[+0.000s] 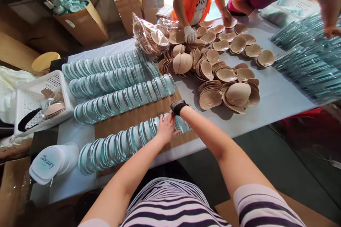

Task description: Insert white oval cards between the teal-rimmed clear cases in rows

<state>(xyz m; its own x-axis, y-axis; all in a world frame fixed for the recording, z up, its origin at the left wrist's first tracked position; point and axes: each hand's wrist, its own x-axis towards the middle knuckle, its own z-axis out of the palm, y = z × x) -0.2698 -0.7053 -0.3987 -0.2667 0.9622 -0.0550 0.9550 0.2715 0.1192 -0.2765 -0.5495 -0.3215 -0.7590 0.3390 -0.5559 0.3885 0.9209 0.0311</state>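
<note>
Left hand (165, 129) lay with open fingers on the near row of clear cases (125, 142); right hand (178, 108), mostly hidden behind them, fingers unclear.

Table layout seen from the near edge.
Four rows of clear cases (117, 94) lie at 11 o'clock on the table (277, 95); heaped pads (221, 74) at 1 o'clock; basket (39, 95) at 9 o'clock; more case stacks (309, 60) at 3 o'clock.

Clear glossy plastic cases (128, 142), matt beige prob. foam cups (237, 92), smooth pale tablecloth (277, 92) w/ brown cardboard sheet (133, 117).
</note>
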